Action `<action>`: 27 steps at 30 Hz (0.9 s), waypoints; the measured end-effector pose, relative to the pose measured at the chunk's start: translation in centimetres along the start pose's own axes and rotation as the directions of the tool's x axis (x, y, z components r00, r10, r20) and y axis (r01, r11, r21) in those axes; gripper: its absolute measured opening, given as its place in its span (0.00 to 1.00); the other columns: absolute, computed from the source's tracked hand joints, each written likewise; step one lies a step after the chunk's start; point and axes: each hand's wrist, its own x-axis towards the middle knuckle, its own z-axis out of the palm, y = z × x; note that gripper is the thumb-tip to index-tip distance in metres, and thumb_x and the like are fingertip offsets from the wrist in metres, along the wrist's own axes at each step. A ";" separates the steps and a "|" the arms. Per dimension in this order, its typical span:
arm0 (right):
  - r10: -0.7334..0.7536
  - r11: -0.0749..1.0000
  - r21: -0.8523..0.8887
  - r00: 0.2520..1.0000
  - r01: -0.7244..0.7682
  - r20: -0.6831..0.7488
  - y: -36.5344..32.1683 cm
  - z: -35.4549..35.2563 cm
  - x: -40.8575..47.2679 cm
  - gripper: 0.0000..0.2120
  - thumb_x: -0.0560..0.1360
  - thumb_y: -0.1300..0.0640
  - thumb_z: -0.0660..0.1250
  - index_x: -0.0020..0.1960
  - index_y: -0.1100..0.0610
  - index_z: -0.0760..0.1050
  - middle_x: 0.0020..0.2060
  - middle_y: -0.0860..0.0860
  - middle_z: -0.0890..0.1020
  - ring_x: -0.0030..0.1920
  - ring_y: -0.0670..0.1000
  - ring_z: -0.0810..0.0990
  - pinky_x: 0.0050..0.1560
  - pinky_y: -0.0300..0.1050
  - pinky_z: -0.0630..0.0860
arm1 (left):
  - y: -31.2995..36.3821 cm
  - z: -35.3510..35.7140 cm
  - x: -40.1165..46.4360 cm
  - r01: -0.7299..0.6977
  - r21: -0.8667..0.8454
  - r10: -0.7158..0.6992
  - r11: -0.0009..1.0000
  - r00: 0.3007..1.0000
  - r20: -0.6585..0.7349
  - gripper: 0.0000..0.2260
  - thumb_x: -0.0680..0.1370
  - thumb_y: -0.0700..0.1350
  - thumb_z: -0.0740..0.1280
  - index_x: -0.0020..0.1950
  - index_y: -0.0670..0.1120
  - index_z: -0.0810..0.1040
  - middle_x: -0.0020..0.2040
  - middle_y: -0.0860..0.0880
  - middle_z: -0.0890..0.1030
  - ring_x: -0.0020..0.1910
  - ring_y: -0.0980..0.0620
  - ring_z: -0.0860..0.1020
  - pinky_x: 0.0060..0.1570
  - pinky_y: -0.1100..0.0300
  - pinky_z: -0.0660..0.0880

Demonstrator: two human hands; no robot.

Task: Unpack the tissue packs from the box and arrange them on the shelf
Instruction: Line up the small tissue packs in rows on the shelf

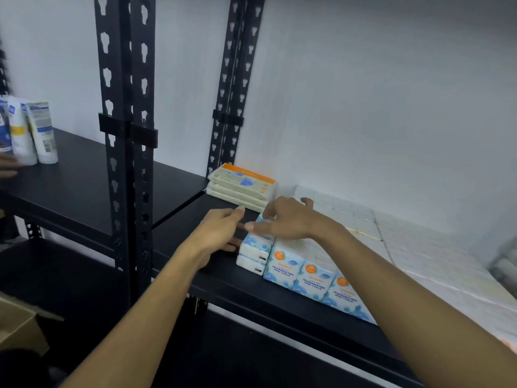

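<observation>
A small stack of blue-and-white tissue packs (pixel 253 253) lies on the black shelf (pixel 218 278), at the left end of a row of upright packs (pixel 313 278) labelled mini tissue. My right hand (pixel 285 219) rests on top of the stack, fingers loosely curved over the top pack. My left hand (pixel 221 228) presses against the stack's left side with its fingers extended. A separate stack of cream packs with an orange stripe (pixel 242 184) lies farther back by the shelf post. The cardboard box (pixel 19 326) shows at the lower left edge.
White wrapped bundles (pixel 419 247) fill the shelf to the right and behind the row. Black slotted posts (pixel 126 135) stand at the left. Several white tubes (pixel 36 133) stand on the neighbouring shelf, with another person's hand (pixel 7 166) beside them.
</observation>
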 end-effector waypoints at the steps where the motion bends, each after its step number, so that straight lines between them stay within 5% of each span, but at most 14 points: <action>1: 0.003 1.000 -0.007 1.000 -0.003 0.017 0.0 0.0 -0.3 0.35 0.72 0.26 0.61 0.67 0.51 0.75 0.66 0.49 0.76 0.69 0.53 0.70 0.73 0.61 0.51 | 0.4 0.1 0.2 0.026 -0.007 -0.026 1.000 0.999 0.030 0.15 0.85 0.56 0.59 0.61 0.48 0.78 0.55 0.48 0.84 0.48 0.48 0.85 0.48 0.55 0.82; 13: 0.032 0.999 0.034 0.999 -0.030 -0.039 -0.8 -0.2 -1.4 0.34 0.74 0.30 0.64 0.71 0.51 0.73 0.69 0.50 0.75 0.73 0.54 0.66 0.75 0.64 0.46 | 0.7 -0.2 0.3 0.102 0.025 -0.105 0.994 0.984 0.147 0.17 0.86 0.52 0.59 0.60 0.43 0.82 0.50 0.46 0.88 0.50 0.48 0.86 0.54 0.53 0.83; 17: 0.075 0.991 0.118 0.988 -0.059 -0.137 0.4 -1.1 -1.7 0.28 0.76 0.33 0.64 0.69 0.49 0.74 0.65 0.46 0.78 0.69 0.52 0.71 0.73 0.62 0.53 | 1.0 0.0 0.7 0.038 0.085 -0.040 0.996 0.999 0.029 0.13 0.84 0.53 0.62 0.55 0.46 0.82 0.55 0.47 0.85 0.53 0.49 0.84 0.60 0.50 0.80; 21: 0.086 0.989 0.126 0.995 -0.079 -0.048 0.5 -0.8 -2.4 0.30 0.74 0.34 0.68 0.71 0.48 0.73 0.68 0.45 0.77 0.70 0.51 0.71 0.73 0.60 0.55 | 1.5 1.7 0.8 0.067 -0.201 -0.065 0.977 0.998 0.017 0.18 0.83 0.54 0.64 0.68 0.47 0.77 0.64 0.49 0.80 0.57 0.53 0.79 0.60 0.54 0.76; 25: 0.085 0.990 0.112 0.996 -0.081 -0.039 0.0 0.5 -3.0 0.30 0.74 0.35 0.67 0.71 0.49 0.73 0.69 0.46 0.74 0.71 0.51 0.68 0.74 0.58 0.51 | 1.0 3.3 0.6 0.199 -0.357 -0.156 0.913 0.977 0.147 0.16 0.86 0.55 0.58 0.51 0.46 0.78 0.38 0.53 0.87 0.40 0.55 0.85 0.50 0.55 0.81; 27: 0.091 0.989 0.123 0.994 -0.084 -0.054 0.0 0.9 -3.2 0.28 0.75 0.36 0.67 0.70 0.49 0.75 0.66 0.47 0.74 0.70 0.51 0.68 0.74 0.58 0.51 | 0.8 3.4 0.6 0.199 -0.379 -0.145 0.904 0.975 0.167 0.18 0.85 0.57 0.56 0.59 0.46 0.78 0.46 0.50 0.87 0.47 0.51 0.85 0.51 0.53 0.81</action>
